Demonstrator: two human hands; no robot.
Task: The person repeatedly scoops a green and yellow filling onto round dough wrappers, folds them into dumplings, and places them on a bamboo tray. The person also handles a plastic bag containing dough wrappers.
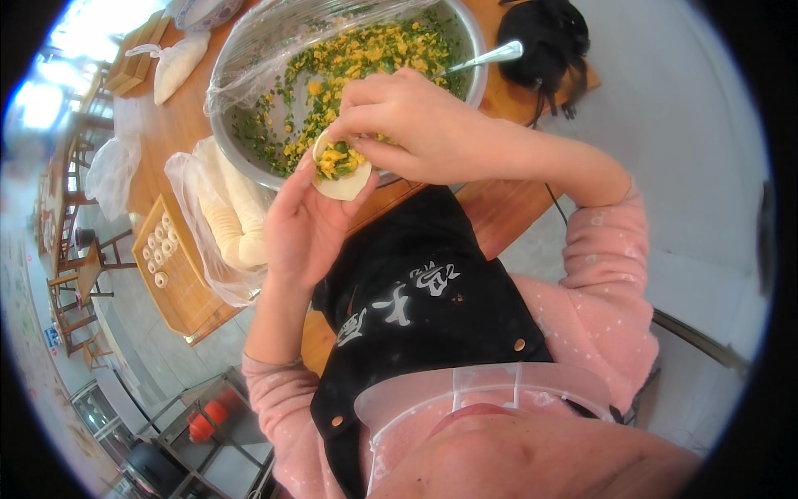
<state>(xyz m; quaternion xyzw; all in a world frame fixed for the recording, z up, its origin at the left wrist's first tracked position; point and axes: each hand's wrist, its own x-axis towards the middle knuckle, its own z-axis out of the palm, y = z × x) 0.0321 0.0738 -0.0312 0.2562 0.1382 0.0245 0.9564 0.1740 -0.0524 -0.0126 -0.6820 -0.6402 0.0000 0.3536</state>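
Note:
A round dough wrapper (344, 188) rests on the fingers of my left hand (305, 231), with the thumb against its left edge. On it sits a heap of yellow and green filling (337, 159), which looks like egg and chopped chives. My right hand (399, 125) pinches the wrapper's upper edge, which curls up beside the filling. Just beyond both hands stands a large metal basin (479, 75) of the same filling mix (386, 50). Plastic film (268, 37) covers part of its far side. The handle of a metal spoon (499, 53) sticks out over the basin's right rim.
Left of the basin, stacked wrappers (234, 218) lie in a clear plastic bag. A wooden tray (187, 299) holds several small shaped dumplings (161, 243). Farther back are a tied bag (181, 65) and a wooden box (137, 53). A black bag (542, 43) lies at the right.

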